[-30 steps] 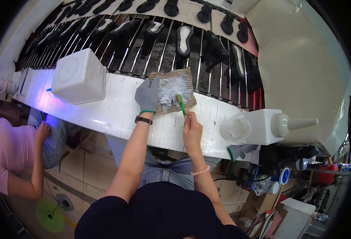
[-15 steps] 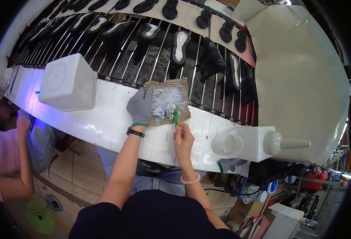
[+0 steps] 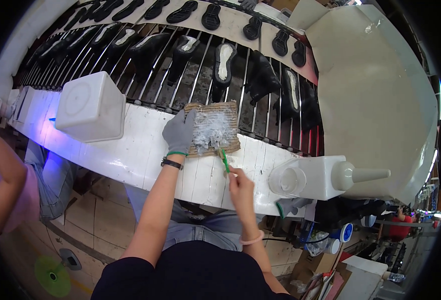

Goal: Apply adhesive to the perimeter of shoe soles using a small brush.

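My left hand (image 3: 178, 134), in a grey glove with a green cuff, grips the left edge of a piece of corrugated cardboard (image 3: 230, 131). Thick whitish paste coats the middle of the cardboard. Closed round the end of a thin green-handled brush (image 3: 225, 162) is my bare right hand (image 3: 241, 187), just below the cardboard. The brush's tip meets the cardboard near its lower edge; its bristles are hard to make out. To the right, a clear plastic cup (image 3: 287, 180) stands beside a white squared bottle with a long spout (image 3: 324, 178).
A large white container (image 3: 91, 106) occupies the white bench's left part. Beyond the bench, a roller rack carries several black boots (image 3: 224, 63) with pale soles up; black outsoles (image 3: 211, 17) line the shelf behind. A grey glove (image 3: 293, 206) lies at the right edge. Another person's arm (image 3: 4, 160) is at left.
My right hand has moved down and right, drawing the brush toward the cardboard's lower edge. My left hand keeps its hold. The person at left has raised an arm.
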Demonstrator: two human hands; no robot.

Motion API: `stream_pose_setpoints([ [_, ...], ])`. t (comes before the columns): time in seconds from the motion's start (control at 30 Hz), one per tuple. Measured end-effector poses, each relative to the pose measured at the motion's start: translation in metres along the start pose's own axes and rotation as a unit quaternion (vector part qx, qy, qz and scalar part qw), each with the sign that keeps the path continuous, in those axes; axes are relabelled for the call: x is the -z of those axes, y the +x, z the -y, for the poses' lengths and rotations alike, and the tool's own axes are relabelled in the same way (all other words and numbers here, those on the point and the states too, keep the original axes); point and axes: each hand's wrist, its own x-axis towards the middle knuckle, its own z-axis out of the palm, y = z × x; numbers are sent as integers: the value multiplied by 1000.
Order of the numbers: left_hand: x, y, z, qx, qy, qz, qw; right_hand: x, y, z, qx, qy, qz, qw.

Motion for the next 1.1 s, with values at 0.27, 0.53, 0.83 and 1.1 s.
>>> stream_pose_setpoints([
  [0.27, 17, 25, 2, -127, 48, 152, 979, 60, 0, 6, -167, 372, 96, 908],
  [0.53, 25, 29, -4, -170, 103, 226, 954, 64, 20, -4, -11, 110, 61, 992],
  [0.83, 4, 27, 10, -277, 114, 152, 942, 5, 60, 16, 220, -428, -23, 876],
  [1.1, 15, 33, 2, -293, 112, 196, 929, 8, 39, 20, 149, -363, -23, 919],
])
